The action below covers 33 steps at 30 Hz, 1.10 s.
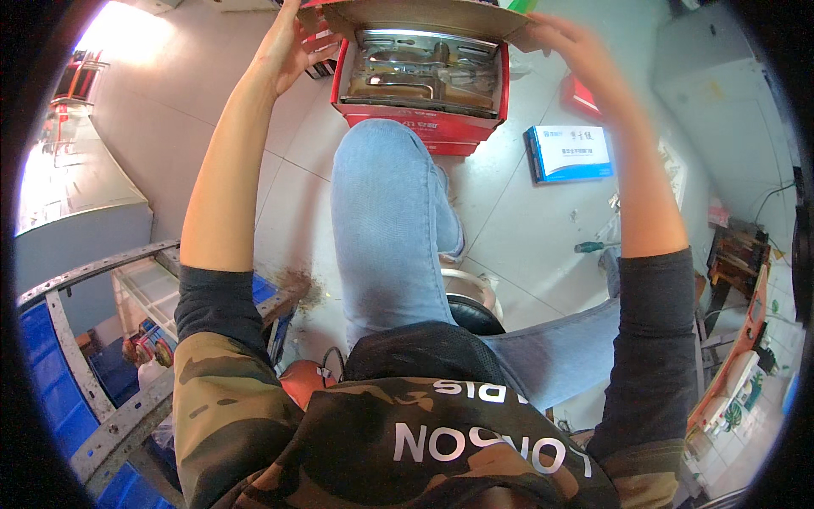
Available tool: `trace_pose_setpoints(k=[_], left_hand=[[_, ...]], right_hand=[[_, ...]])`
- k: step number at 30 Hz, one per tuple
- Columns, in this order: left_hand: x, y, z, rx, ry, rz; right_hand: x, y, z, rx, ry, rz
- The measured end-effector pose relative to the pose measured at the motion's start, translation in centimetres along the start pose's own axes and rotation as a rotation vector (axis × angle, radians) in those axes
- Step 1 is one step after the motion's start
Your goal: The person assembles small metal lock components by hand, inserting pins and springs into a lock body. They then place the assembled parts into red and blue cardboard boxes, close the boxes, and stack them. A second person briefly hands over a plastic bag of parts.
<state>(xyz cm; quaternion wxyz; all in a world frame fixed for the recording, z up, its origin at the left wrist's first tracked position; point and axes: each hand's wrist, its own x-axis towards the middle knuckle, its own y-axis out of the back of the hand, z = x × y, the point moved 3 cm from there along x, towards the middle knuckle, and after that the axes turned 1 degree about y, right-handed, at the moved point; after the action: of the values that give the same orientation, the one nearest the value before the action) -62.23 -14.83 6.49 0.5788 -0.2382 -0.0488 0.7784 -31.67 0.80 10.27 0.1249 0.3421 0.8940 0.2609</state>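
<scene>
A red cardboard box (420, 121) sits beyond my knee at the top of the head view, its brown-lined lid (424, 17) raised. Inside lie metal door lever handles (407, 83) with long plates, under what looks like clear plastic. My left hand (292, 51) is at the lid's left end, its fingers around the edge there. At the right end of the lid, my right hand (572, 47) has its fingers on the corner; it is slightly blurred. The top of the lid runs out of the picture.
A blue and white box (570, 154) lies on the tiled floor to the right, with a red object (580, 95) beyond it. Nearer is a green-handled screwdriver (589, 247). A metal frame with blue panels (52, 365) stands at the left, a grey cabinet (708, 110) at the right.
</scene>
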Motion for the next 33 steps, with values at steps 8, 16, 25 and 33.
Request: trace_pose_setpoints(k=[8, 16, 25, 33], left_hand=[[-1.6, -3.2, 1.6, 0.205, -0.063, 0.136], [-3.9, -0.3, -3.8, 0.493, -0.016, 0.269], [-6.3, 0.7, -9.4, 0.556, 0.013, 0.446], [-4.2, 3.2, -10.7, 0.644, -0.055, 0.421]], right_hand=[[-0.2, -2.2, 0.3, 0.373, -0.139, 0.129], [-3.6, -6.2, 4.5, -0.013, -0.028, 0.157], [-8.3, -10.3, 6.1, -0.156, -0.016, 0.129], [-7.7, -10.0, 7.1, -0.09, -0.185, 0.061]])
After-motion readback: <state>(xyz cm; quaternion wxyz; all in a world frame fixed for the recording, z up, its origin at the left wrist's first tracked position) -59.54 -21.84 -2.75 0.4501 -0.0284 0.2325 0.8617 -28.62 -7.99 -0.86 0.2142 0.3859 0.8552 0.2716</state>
